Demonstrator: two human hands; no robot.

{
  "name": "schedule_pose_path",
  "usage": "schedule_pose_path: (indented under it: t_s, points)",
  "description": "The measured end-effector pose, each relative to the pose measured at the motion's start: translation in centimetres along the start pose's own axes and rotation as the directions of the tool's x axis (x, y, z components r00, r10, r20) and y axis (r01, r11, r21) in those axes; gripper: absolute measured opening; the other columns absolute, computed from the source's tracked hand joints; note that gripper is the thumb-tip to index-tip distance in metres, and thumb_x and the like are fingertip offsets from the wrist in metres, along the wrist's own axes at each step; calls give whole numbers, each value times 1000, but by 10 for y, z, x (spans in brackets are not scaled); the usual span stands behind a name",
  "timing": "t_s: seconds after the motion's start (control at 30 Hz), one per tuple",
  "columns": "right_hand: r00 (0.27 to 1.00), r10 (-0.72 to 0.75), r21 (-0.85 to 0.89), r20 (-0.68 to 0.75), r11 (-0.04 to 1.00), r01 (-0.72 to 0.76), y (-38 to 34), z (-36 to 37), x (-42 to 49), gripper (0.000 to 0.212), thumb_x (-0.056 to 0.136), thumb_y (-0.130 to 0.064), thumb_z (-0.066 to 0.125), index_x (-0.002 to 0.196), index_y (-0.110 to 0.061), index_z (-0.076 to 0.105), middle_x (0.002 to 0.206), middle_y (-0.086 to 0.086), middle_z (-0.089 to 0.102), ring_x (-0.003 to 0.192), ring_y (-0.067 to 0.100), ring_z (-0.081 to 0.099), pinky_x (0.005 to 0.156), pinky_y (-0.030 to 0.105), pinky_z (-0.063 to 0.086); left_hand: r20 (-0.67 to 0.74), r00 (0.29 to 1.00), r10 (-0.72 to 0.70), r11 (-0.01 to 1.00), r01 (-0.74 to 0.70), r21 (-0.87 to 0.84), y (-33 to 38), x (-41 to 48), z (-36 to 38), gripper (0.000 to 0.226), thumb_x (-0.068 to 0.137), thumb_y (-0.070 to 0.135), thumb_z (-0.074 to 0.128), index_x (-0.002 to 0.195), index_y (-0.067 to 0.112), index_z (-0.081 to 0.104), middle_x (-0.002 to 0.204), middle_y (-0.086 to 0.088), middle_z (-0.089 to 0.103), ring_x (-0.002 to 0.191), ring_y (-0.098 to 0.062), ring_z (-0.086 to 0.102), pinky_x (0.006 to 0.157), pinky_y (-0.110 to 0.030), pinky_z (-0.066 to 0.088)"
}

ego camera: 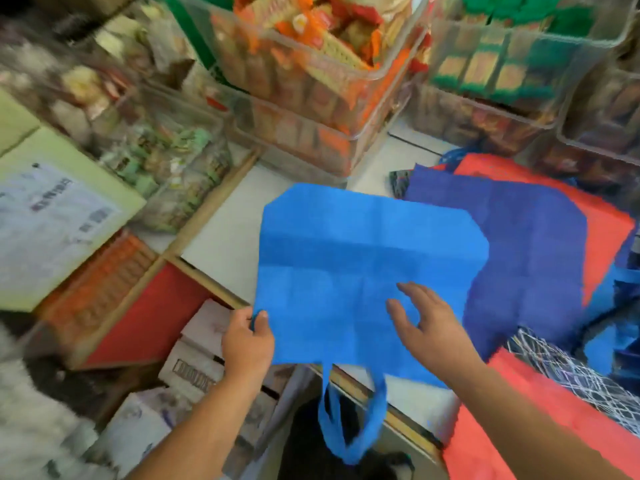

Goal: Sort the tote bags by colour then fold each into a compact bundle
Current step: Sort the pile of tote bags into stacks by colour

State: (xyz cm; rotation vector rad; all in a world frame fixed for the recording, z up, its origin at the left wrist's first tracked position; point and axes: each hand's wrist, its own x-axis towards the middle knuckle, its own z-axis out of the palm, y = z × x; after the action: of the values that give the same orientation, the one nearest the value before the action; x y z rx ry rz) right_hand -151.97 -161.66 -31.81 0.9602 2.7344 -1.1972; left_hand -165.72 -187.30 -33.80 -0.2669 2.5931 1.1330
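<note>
A light blue tote bag (pixel 360 258) lies spread flat on the white counter (pixel 228 244), its handles (pixel 356 420) hanging over the near edge. My left hand (pixel 247 341) pinches its near left corner. My right hand (pixel 429 323) hovers over or lightly touches the bag's near right part, fingers loosely spread. To the right lies a dark blue tote bag (pixel 530 244) on top of a red tote bag (pixel 606 223). Another red tote bag (pixel 554 420) and a black-and-white patterned bag (pixel 571 368) lie at the near right.
Clear plastic bins of packaged snacks (pixel 311 64) are stacked at the back of the counter, more at the right (pixel 512 64). A green box with a paper label (pixel 59 216) stands at left. Cardboard boxes (pixel 197 358) sit below the counter edge.
</note>
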Motion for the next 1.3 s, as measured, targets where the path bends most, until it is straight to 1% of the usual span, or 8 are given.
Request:
schedule_pose_path:
  t_s: [0.27,0.37,0.53,0.7,0.83,1.03,1.13,1.3]
  points:
    - [961,14,-70,275,998,6,-45,55,43,57,101,-54,50,150,-26,49,159,-1,42,150,16,32,121,38,30,-183,962,204,847,-79,526,16,120,-67,57,89,33,71,136,8,50,145,-19,46,129,-44,46,97,-55,46]
    - [962,68,-47,266,997,-57,-47,57,47,54,102,-51,51,149,-25,50,151,-3,49,141,15,42,110,28,35,181,872,455,767,-487,417,34,73,-10,59,93,33,67,146,11,51,160,-19,35,144,-42,35,116,-52,35]
    - [975,159,106,157,979,-177,-28,35,27,37,101,-39,57,136,-27,62,125,-15,61,115,3,53,101,22,40,793,596,125,581,-692,428,18,12,78,64,106,57,28,163,38,5,172,8,-7,158,-26,-10,124,-62,5]
    - [975,216,169,51,961,-221,8,4,0,35,99,-35,63,131,-23,66,129,-13,66,124,7,57,110,28,42,682,719,135,445,-659,607,9,36,73,66,105,57,19,163,27,12,172,9,0,158,-31,-7,124,-61,-2]
    - [964,231,96,-132,971,-219,44,-20,-36,34,96,-28,68,127,-13,69,134,4,65,130,21,57,109,36,43,545,740,393,764,-592,254,54,1,118,55,96,46,48,131,5,58,135,-17,60,128,-37,53,106,-46,43]
    - [893,396,67,-214,918,-391,115,-51,-101,52,100,-48,57,140,-16,61,156,14,44,149,21,35,119,35,28,527,847,71,989,-129,74,87,-24,183,55,67,56,69,101,13,62,95,-4,70,90,-31,68,79,-44,57]
    - [894,448,168,-2,881,-441,132,-55,-112,49,101,-36,60,148,-29,52,161,-7,36,148,0,26,118,22,22,459,846,272,940,-336,62,104,-33,182,32,89,29,68,79,4,50,70,-12,55,72,-38,56,64,-44,45]
    - [857,513,284,39,817,-502,121,-72,-100,56,98,-52,57,148,-28,51,145,-7,57,132,10,52,106,25,38,25,813,582,812,-580,-66,177,-43,125,24,100,19,59,82,19,44,68,5,44,68,-23,39,62,-38,30]
